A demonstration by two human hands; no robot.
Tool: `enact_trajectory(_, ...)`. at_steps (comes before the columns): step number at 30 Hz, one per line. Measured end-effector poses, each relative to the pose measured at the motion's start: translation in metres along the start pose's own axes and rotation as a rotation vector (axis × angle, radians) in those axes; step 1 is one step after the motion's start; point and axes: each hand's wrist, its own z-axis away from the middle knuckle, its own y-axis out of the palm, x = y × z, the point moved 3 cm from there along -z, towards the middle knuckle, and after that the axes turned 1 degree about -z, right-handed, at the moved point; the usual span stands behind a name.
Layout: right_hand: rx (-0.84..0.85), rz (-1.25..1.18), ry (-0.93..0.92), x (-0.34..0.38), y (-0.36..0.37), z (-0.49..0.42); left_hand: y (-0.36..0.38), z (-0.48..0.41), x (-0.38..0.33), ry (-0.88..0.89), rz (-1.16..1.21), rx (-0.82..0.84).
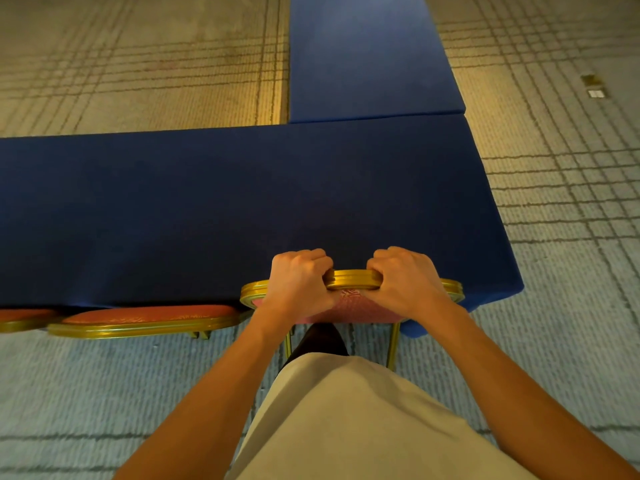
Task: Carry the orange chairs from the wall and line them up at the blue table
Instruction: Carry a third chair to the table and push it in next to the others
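Note:
An orange chair point(353, 284) with a gold frame stands right in front of me, its backrest top against the near edge of the blue table point(207, 209). My left hand point(298, 282) and my right hand point(405, 282) both grip the gold top rail of that backrest, side by side. A second orange chair point(145, 320) stands to its left at the same table edge. The backrest of a third orange chair point(20, 320) shows at the far left. The chairs' seats are hidden under the tablecloth.
A second blue table point(367, 53) runs away from me, joined at the far right corner. The near table's right end point(509, 289) lies just beyond my chair. Patterned carpet point(571, 202) surrounds the tables. A small metal floor plate point(594, 86) sits at the right.

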Motion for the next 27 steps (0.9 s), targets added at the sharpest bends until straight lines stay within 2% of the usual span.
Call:
enact_trajectory(17,0.083,-0.006,-0.090,0.012,0.049,0.021,0.038,0.052,0.000,0.000,-0.122,0.098)
enact_trajectory(27,0.201,-0.017,-0.096,0.006,0.061,0.020,0.049,0.052,-0.002,-0.104,-0.181,0.310)
